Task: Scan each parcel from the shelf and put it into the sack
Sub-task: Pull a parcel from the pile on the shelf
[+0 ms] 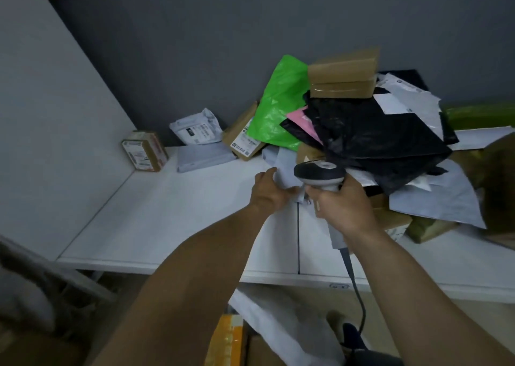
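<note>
Lying nearest, below the shelf edge, a white plastic sack (278,326) seems to hold a few parcels already. Above it the right hand (345,207) is wrapped around a grey and black handheld scanner (320,173), and the left hand (267,193) pinches a pale grey plastic mailer (284,168) on the white shelf (167,212). Behind, a heap with a black plastic bag (376,131) and a small cardboard box (145,151) is not yet scanned, so I judge most work is left

One view only, worn on the head, wide-angle, facing forward and down onto the shelf (167,212). Range is near. The parcel heap (362,131) sits right of centre.
</note>
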